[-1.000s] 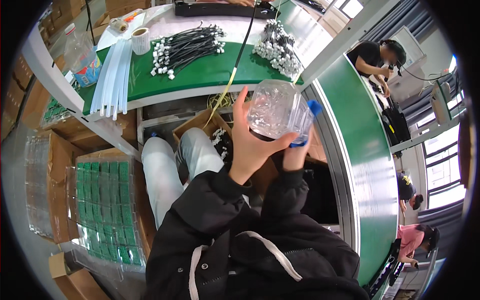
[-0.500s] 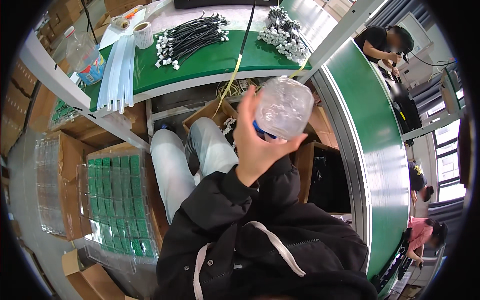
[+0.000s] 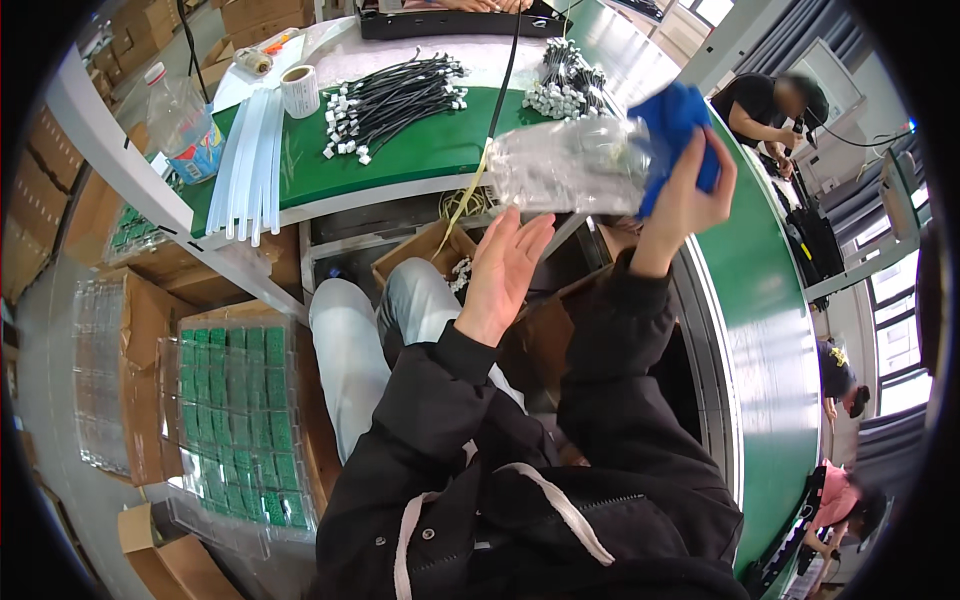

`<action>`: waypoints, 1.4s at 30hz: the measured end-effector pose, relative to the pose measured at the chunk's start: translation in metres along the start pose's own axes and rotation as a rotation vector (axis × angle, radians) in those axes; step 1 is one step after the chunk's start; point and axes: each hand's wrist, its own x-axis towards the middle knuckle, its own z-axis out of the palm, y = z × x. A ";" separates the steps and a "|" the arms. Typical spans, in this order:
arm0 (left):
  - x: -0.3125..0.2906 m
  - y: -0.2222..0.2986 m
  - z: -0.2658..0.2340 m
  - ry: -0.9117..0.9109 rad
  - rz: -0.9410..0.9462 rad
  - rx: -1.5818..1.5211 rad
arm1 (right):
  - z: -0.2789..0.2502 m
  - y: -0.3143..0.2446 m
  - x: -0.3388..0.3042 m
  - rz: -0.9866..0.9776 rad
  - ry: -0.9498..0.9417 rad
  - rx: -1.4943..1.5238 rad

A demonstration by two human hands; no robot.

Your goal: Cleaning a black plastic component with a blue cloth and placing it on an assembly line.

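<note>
My right hand [image 3: 690, 190] grips the blue end part of a clear, shiny plastic container [image 3: 570, 165]. It is held sideways above the bench's front edge, with the blue part [image 3: 672, 130] at the right and the clear body stretching left. My left hand [image 3: 505, 270] is open, palm up and fingers spread, just below the container's left end; whether its fingertips touch the plastic, I cannot tell. Beyond lie a pile of black cables with white connectors [image 3: 400, 100] and a second bundle of white-ended cables [image 3: 565, 85] on the green bench [image 3: 440, 155].
Pale plastic strips [image 3: 245, 165], a label roll [image 3: 299, 92] and a drink bottle [image 3: 185, 130] stand at the bench's left. Clear trays of green parts [image 3: 235, 410] sit left of my legs. A green conveyor [image 3: 770, 380] runs along the right, with people beyond it.
The clear container has turned from end-on to sideways. My right hand now shows on its blue part, moved right, while my left hand has let go and lowered.
</note>
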 end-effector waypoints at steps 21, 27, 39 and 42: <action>-0.042 0.039 -0.045 0.077 0.044 0.026 | 0.179 0.070 0.026 -0.311 -0.672 0.034; -0.045 0.043 -0.045 0.098 0.069 0.018 | 0.196 0.079 0.022 -0.275 -0.495 -0.207; -0.053 0.048 -0.043 0.093 0.087 0.057 | 0.179 0.059 0.046 -0.190 -0.204 -0.051; -0.053 0.048 -0.040 0.071 0.096 0.159 | 0.148 0.060 0.070 0.148 -0.028 0.462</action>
